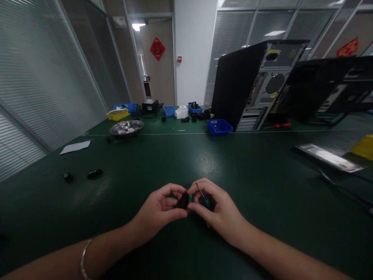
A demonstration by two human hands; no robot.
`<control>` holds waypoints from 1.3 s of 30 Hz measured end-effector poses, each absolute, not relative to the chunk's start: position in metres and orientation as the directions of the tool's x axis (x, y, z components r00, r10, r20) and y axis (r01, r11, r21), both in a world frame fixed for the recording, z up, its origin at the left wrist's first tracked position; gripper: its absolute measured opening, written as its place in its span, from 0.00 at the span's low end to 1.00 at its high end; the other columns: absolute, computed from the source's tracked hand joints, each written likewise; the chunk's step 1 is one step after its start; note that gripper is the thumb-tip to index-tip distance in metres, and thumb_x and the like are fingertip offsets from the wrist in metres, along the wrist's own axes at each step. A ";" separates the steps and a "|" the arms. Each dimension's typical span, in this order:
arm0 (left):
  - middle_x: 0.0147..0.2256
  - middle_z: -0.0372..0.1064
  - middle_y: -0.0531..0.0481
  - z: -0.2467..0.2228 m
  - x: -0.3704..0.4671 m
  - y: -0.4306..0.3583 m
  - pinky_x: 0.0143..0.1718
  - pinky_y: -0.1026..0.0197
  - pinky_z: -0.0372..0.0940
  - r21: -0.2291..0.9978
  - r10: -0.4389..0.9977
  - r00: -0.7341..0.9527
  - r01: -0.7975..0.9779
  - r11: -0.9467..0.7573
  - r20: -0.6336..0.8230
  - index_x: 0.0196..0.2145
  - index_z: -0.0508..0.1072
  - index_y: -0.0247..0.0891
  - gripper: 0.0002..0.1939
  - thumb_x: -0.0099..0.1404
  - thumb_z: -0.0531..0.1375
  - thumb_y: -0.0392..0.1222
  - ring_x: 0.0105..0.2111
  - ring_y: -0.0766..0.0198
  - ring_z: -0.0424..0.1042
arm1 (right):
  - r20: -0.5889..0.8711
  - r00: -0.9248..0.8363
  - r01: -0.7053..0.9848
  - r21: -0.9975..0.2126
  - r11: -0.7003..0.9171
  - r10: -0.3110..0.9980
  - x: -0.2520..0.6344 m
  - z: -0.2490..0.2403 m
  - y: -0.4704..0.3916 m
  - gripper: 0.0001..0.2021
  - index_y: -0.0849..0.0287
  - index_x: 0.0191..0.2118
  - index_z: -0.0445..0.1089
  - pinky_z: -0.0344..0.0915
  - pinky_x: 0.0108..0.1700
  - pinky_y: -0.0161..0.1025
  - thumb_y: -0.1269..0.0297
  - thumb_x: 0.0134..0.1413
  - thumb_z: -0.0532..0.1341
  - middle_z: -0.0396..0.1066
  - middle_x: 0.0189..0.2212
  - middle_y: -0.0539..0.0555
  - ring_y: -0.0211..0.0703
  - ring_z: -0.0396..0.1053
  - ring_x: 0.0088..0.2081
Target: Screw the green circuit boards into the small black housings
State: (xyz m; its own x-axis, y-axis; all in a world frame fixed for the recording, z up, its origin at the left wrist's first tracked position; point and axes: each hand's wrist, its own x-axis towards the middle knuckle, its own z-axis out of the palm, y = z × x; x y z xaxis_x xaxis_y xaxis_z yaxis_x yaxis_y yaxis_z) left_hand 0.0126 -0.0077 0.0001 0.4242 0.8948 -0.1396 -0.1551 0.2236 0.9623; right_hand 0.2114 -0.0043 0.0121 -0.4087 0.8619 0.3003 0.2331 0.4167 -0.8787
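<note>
My left hand (164, 204) is closed, fingers and thumb around a small black plastic housing (183, 201). Against the housing's right side sits a little green circuit board (190, 198), pinched between the thumb and fingertip of my right hand (217, 204). The same hand also keeps a tool with a thin metal shaft (200, 190) tucked in its fingers; the shaft points up and left. Its dark rounded part (205, 201) lies in the palm, and most of it is hidden. Both hands meet just above the table, near its front.
Two small black parts, one rounded (68, 177) and one longer (94, 173), lie on the green table (140, 159) at left. Farther back stand a metal dish (127, 128), a blue bin (220, 127) and a computer tower (241, 85). A flat light panel (329, 156) lies at right.
</note>
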 end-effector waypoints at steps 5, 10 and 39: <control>0.34 0.67 0.55 -0.002 0.012 -0.007 0.35 0.60 0.68 0.967 0.894 0.440 -0.177 0.181 -0.086 0.43 0.69 0.38 0.23 0.51 0.70 0.28 0.33 0.64 0.74 | 0.331 -0.447 0.236 -0.853 0.467 0.831 0.210 0.014 -0.006 0.11 0.56 0.42 0.70 0.67 0.37 0.37 0.74 0.54 0.65 0.68 0.38 0.51 0.40 0.68 0.34; 0.36 0.68 0.52 -0.001 0.012 -0.007 0.41 0.59 0.67 0.964 0.874 0.482 -0.197 0.178 -0.063 0.43 0.68 0.36 0.21 0.53 0.69 0.29 0.38 0.63 0.72 | 0.335 -0.453 0.267 -0.833 0.484 0.826 0.211 0.014 -0.006 0.11 0.56 0.43 0.70 0.67 0.36 0.37 0.74 0.55 0.65 0.68 0.37 0.51 0.40 0.68 0.34; 0.31 0.75 0.52 0.079 -0.130 0.019 0.35 0.75 0.72 0.971 0.885 -0.462 -0.230 -0.063 -0.052 0.40 0.72 0.30 0.19 0.71 0.43 0.21 0.34 0.73 0.74 | 0.427 -0.538 0.337 -0.682 0.650 0.727 0.227 0.011 0.002 0.13 0.60 0.51 0.68 0.66 0.50 0.40 0.74 0.63 0.56 0.68 0.46 0.57 0.44 0.68 0.47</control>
State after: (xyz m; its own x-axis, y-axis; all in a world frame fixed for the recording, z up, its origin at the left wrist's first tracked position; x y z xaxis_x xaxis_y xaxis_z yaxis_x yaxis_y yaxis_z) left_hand -0.1302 0.0187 0.0787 -0.4623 0.8852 -0.0518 -0.2298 -0.0632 0.9712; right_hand 0.2268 0.0019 0.0114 -0.5382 0.7268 0.4268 0.3367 0.6496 -0.6816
